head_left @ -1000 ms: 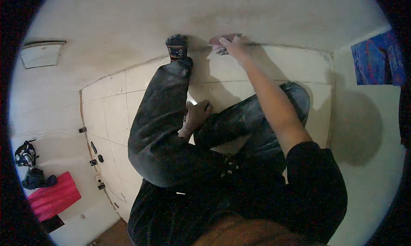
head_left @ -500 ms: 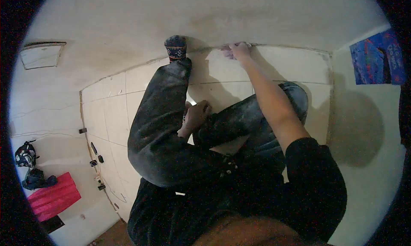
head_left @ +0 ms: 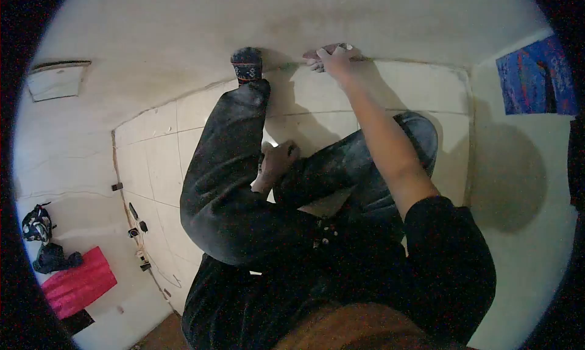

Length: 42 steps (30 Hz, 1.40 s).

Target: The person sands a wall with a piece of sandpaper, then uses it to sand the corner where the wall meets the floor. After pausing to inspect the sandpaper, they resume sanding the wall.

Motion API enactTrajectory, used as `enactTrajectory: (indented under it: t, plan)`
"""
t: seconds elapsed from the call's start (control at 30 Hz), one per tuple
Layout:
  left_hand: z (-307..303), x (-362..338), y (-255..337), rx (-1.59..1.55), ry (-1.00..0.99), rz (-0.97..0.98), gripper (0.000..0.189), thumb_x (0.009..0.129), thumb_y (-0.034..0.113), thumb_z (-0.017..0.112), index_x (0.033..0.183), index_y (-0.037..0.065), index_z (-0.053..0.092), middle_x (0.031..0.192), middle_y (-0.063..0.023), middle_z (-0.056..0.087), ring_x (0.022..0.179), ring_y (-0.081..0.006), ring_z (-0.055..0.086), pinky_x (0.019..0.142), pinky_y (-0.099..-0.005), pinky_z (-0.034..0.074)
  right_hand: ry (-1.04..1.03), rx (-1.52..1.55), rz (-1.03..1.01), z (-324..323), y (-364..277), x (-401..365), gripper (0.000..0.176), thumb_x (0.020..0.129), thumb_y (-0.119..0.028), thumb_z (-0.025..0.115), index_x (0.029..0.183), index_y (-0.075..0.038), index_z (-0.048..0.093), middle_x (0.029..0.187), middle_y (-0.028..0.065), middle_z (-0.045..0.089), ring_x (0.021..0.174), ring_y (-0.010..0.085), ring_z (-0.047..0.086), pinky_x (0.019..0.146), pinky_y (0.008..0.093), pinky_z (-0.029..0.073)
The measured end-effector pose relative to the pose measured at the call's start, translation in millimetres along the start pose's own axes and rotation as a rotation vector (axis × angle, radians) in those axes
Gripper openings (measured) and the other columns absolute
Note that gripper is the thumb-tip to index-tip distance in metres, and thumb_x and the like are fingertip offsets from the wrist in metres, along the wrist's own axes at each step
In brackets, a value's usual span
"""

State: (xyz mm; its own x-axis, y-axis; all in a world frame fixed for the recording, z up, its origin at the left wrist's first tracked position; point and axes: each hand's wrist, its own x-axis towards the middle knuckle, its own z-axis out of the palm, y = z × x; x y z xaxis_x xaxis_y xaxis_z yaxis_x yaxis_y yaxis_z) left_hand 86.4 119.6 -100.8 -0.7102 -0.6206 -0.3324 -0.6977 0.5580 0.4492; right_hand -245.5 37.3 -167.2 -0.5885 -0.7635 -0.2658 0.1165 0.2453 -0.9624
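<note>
I sit on pale floor tiles (head_left: 155, 161) with my dark-trousered legs bent in front of me. My right hand (head_left: 334, 57) reaches far forward to the tiles' far edge, where they meet the plastered surface (head_left: 378, 21). Its fingers are closed on a small pale object (head_left: 343, 46), too small to identify, held against that joint. My left hand (head_left: 277, 161) rests between my legs on the tile with its fingers curled and nothing visible in it. My foot in a patterned dark sock (head_left: 247, 63) lies just left of my right hand.
Small dark items and a thin cable (head_left: 139, 231) lie along the tiles' left edge. A red cloth (head_left: 76, 280) and a dark bag (head_left: 38, 223) sit at the lower left. A pale board (head_left: 55, 81) is at the upper left, a blue sheet (head_left: 533, 76) at the right.
My right hand has shifted slightly left and farther away along the tile joint. My left hand and legs have stayed in place.
</note>
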Motion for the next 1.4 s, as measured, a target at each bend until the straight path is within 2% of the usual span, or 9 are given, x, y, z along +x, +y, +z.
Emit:
enactTrajectory:
  t: [0.1, 0.37, 0.53, 0.63, 0.83, 1.03, 1.17, 1.3, 1.4]
  plan:
    - [6, -1, -13, 0.041, -0.024, -0.005, 0.034, 0.097, 0.035, 0.050, 0.109, 0.005, 0.059, 0.100, -0.0217, 0.067, 0.100, -0.0414, 0.063, 0.088, -0.0494, 0.048, -0.026, 0.231, 0.107, -14, 21, -8, 0.043, 0.089, -0.029, 0.064, 0.114, 0.006, 0.062, 0.120, 0.0191, 0.063, 0.104, 0.0276, 0.064, 0.091, 0.0434, 0.049]
    - [6, 1, -15, 0.123, -0.035, 0.070, 0.034, 0.098, 0.035, 0.048, 0.111, 0.006, 0.061, 0.104, -0.0186, 0.068, 0.100, -0.0391, 0.064, 0.089, -0.0485, 0.046, 0.075, -0.137, -0.050, -19, -44, -34, 0.033, 0.095, -0.019, 0.059, 0.116, 0.006, 0.055, 0.093, 0.0166, 0.071, 0.065, 0.0202, 0.069, 0.054, 0.0291, 0.055]
    - [8, 3, -14, 0.089, -0.077, 0.028, 0.034, 0.098, 0.034, 0.048, 0.109, 0.004, 0.060, 0.103, -0.0201, 0.068, 0.099, -0.0400, 0.064, 0.087, -0.0482, 0.048, 0.037, 0.344, 0.188, -25, 2, -15, 0.031, 0.094, -0.019, 0.061, 0.111, 0.007, 0.057, 0.090, 0.0166, 0.071, 0.063, 0.0210, 0.069, 0.053, 0.0308, 0.055]
    - [11, 9, -21, 0.109, -0.086, 0.032, 0.035, 0.098, 0.035, 0.047, 0.109, 0.004, 0.060, 0.102, -0.0207, 0.068, 0.099, -0.0401, 0.064, 0.087, -0.0483, 0.048, -0.194, 0.324, 0.021, -28, -70, -42, 0.026, 0.094, -0.018, 0.060, 0.105, 0.005, 0.060, 0.085, 0.0154, 0.071, 0.060, 0.0210, 0.068, 0.052, 0.0307, 0.055]
    - [33, 8, -47, 0.186, -0.072, 0.100, 0.035, 0.099, 0.034, 0.048, 0.108, 0.003, 0.060, 0.097, -0.0211, 0.069, 0.097, -0.0406, 0.065, 0.088, -0.0478, 0.048, 0.064, 0.169, 0.168, -37, -23, -21, 0.023, 0.092, -0.015, 0.059, 0.095, 0.006, 0.067, 0.076, 0.0125, 0.070, 0.056, 0.0190, 0.066, 0.048, 0.0321, 0.054]
    - [10, 4, -17, 0.099, -0.027, 0.098, 0.032, 0.097, 0.032, 0.050, 0.105, 0.003, 0.061, 0.096, -0.0203, 0.069, 0.094, -0.0401, 0.066, 0.084, -0.0472, 0.050, -0.104, 0.313, 0.017, -40, -81, -50, 0.021, 0.094, -0.013, 0.057, 0.100, 0.007, 0.062, 0.086, 0.0160, 0.071, 0.059, 0.0186, 0.066, 0.050, 0.0296, 0.052]
    - [5, 4, -14, 0.061, -0.009, 0.059, 0.030, 0.097, 0.031, 0.051, 0.105, 0.005, 0.061, 0.098, -0.0206, 0.068, 0.096, -0.0395, 0.065, 0.083, -0.0472, 0.050, -0.032, 0.175, 0.085, -36, 7, 3, 0.022, 0.095, -0.012, 0.055, 0.101, 0.008, 0.060, 0.086, 0.0169, 0.071, 0.059, 0.0189, 0.066, 0.050, 0.0291, 0.052]
    - [13, 0, -15, 0.112, 0.043, 0.118, 0.030, 0.096, 0.033, 0.051, 0.104, 0.005, 0.061, 0.099, -0.0209, 0.068, 0.096, -0.0400, 0.065, 0.082, -0.0482, 0.050, -0.082, 0.297, -0.099, -33, -70, -39, 0.023, 0.092, -0.015, 0.059, 0.101, 0.006, 0.064, 0.080, 0.0135, 0.071, 0.056, 0.0208, 0.066, 0.048, 0.0318, 0.054]
    - [7, -3, -8, 0.138, 0.036, 0.114, 0.031, 0.096, 0.034, 0.051, 0.104, 0.005, 0.061, 0.100, -0.0210, 0.068, 0.096, -0.0409, 0.064, 0.082, -0.0494, 0.049, 0.036, 0.176, 0.009, -41, -60, -39, 0.024, 0.090, -0.017, 0.061, 0.097, 0.005, 0.065, 0.080, 0.0126, 0.070, 0.056, 0.0208, 0.066, 0.048, 0.0325, 0.054]
